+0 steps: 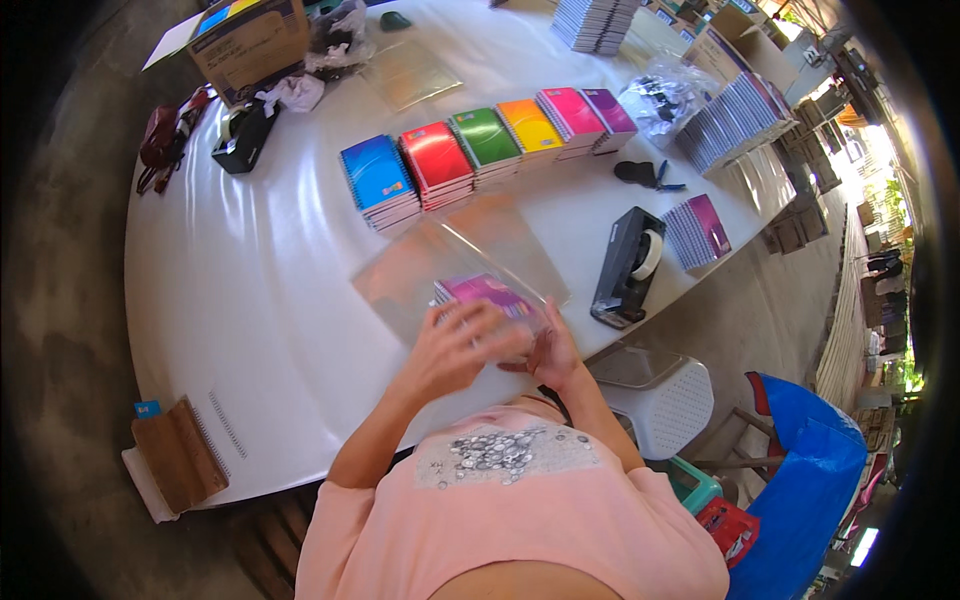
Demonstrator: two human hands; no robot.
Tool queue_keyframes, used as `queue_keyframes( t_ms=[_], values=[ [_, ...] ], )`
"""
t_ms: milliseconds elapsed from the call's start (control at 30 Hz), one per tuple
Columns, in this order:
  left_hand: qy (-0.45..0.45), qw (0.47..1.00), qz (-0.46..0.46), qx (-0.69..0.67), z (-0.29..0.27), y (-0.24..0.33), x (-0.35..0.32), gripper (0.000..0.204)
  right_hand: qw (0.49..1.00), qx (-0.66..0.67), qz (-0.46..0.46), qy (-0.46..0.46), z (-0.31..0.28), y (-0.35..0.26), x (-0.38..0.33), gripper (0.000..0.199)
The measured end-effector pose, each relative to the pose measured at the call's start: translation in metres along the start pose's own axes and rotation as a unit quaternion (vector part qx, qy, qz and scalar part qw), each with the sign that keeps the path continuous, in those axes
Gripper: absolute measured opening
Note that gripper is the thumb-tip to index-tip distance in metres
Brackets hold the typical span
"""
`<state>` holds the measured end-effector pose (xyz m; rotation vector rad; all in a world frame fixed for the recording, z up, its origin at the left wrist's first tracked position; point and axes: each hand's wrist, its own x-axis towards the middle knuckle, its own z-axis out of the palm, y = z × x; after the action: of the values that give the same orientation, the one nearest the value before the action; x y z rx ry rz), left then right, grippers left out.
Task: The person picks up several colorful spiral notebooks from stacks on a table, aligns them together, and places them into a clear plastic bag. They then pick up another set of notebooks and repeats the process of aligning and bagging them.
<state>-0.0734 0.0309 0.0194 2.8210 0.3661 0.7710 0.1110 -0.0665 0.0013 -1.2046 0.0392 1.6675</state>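
Observation:
A small stack of purple spiral notebooks is in front of me at the table's near edge, apparently inside clear plastic. My right hand grips its right side, thumb up and fingers curled underneath. Over its near part passes my left hand, fingers spread and partly smeared by motion; whether it touches the plastic I cannot tell. Flat clear plastic sheets lie beneath and beyond the stack. Both hands hide the near end of the notebooks.
Stacks of blue, red, green, yellow, pink and purple notebooks form a row beyond. A black tape dispenser, purple notebooks and pliers lie right. Another dispenser and a cardboard box stand far left.

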Motion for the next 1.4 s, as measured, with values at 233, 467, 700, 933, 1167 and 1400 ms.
queue_keyframes(
  t_ms=[233,467,700,933,1167,1400],
  values=[
    [0.155,0.969,-0.155,-0.114,0.014,0.038,0.005,0.059,0.934,-0.149,-0.306,-0.108,-0.032,-0.077,-0.088,0.085],
    [0.012,0.892,-0.443,0.089,0.091,0.010,0.006,0.065,0.843,-0.144,-0.511,0.083,-0.173,-0.241,-0.141,0.068],
    [-0.132,0.867,-0.466,0.117,0.091,0.020,-0.004,0.067,0.883,-0.336,-0.298,0.135,-0.299,-0.346,-0.089,0.057],
    [-0.166,0.877,-0.436,0.115,0.065,0.023,-0.031,0.074,0.868,-0.371,-0.305,0.121,-0.313,-0.342,-0.066,0.060],
    [-0.182,0.913,-0.361,0.055,0.070,0.014,-0.003,0.070,0.710,-0.432,-0.534,0.156,-0.170,-0.298,-0.072,0.048],
    [0.190,0.841,-0.500,-0.086,0.017,-0.080,0.000,0.073,0.744,-0.478,-0.462,-0.066,0.027,-0.218,-0.010,0.038]
  ],
)
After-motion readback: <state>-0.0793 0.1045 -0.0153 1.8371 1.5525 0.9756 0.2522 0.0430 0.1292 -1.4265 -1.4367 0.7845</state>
